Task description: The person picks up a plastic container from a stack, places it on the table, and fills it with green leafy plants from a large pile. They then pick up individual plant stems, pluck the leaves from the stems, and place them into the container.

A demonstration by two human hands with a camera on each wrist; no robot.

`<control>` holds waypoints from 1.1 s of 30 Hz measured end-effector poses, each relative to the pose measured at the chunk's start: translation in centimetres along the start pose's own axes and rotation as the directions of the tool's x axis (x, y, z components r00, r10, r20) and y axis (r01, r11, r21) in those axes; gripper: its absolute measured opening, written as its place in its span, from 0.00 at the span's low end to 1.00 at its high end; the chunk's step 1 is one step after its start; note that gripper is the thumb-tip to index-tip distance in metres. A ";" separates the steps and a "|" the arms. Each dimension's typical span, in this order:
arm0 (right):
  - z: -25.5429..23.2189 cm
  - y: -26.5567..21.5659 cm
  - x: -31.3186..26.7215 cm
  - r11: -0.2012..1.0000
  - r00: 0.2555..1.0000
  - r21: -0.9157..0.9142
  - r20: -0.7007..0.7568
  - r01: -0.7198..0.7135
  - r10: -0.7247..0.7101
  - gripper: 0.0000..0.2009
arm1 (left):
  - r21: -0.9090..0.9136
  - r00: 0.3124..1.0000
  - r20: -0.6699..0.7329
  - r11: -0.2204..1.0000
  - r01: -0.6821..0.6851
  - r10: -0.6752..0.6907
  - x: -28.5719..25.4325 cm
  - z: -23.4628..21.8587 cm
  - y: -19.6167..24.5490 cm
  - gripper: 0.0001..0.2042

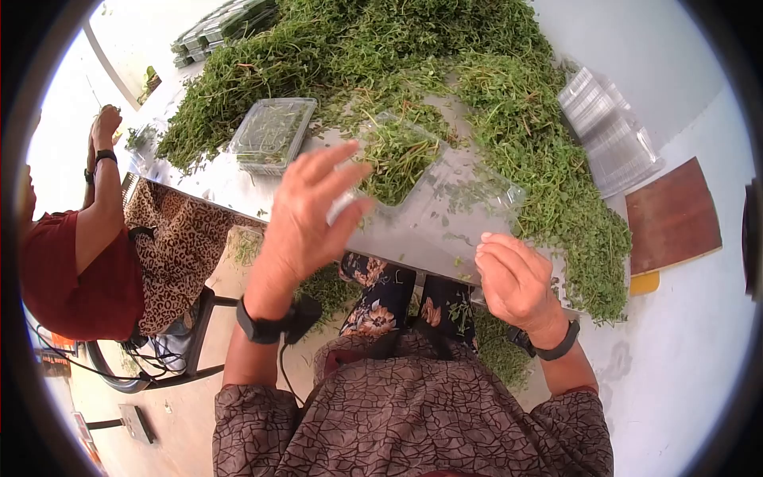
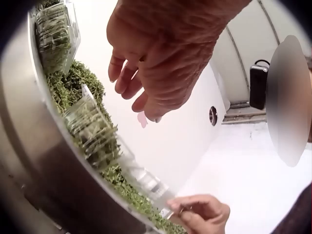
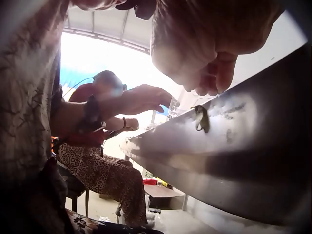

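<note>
In the head view my left hand [image 1: 300, 211] hovers with spread fingers beside an open clear plastic box [image 1: 389, 211] filled with green stems [image 1: 400, 163]. The box's clear lid [image 1: 469, 199] lies unfolded to the right, with loose leaves on or under it. My right hand [image 1: 518, 282] is at the table's front edge near the lid's corner, thumb and curled fingertips together; nothing is visible between them. A small leaf [image 3: 202, 118] shows below that hand [image 3: 209, 44] against the metal edge in the right wrist view. The left wrist view shows my left hand [image 2: 156, 58] above the table, holding nothing.
A closed filled box [image 1: 274, 133] stands at the left. Heaped greens [image 1: 366, 40] cover the back and right of the table [image 1: 203, 179]. Stacked clear boxes [image 1: 608, 131] stand at the right, filled ones [image 1: 222, 28] at the back left. Another person [image 1: 83, 270] sits at the left.
</note>
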State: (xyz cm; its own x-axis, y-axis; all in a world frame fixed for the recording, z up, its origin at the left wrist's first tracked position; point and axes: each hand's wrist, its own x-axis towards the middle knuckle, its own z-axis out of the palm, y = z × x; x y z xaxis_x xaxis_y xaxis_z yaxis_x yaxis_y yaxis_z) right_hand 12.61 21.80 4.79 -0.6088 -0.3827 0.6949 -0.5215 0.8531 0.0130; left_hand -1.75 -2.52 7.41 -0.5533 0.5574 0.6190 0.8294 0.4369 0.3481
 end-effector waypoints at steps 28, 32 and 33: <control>-1.5 -0.4 6.6 0.977 0.974 0.022 0.089 -0.212 0.210 0.23 | -0.595 0.997 0.039 0.804 -0.025 0.060 -2.3 2.6 -5.2 0.10; 1.5 1.8 5.5 0.916 0.923 0.120 0.102 -0.383 0.372 0.22 | -0.721 0.999 0.022 0.692 -0.013 0.042 -1.3 2.8 -6.4 0.05; 2.2 2.0 5.5 0.882 0.901 0.186 0.095 -0.433 0.423 0.22 | -0.765 1.000 0.031 0.643 0.022 0.003 -1.0 2.8 -6.5 0.03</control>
State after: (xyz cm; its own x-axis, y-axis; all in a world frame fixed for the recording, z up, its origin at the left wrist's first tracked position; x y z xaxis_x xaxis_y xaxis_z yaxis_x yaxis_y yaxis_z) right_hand 6.90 20.63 7.01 -0.8258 -0.0180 0.5636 -0.3077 0.8520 -0.4236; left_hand -6.80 -3.95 2.49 -0.5531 0.5804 0.5977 0.5797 -0.2472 0.7764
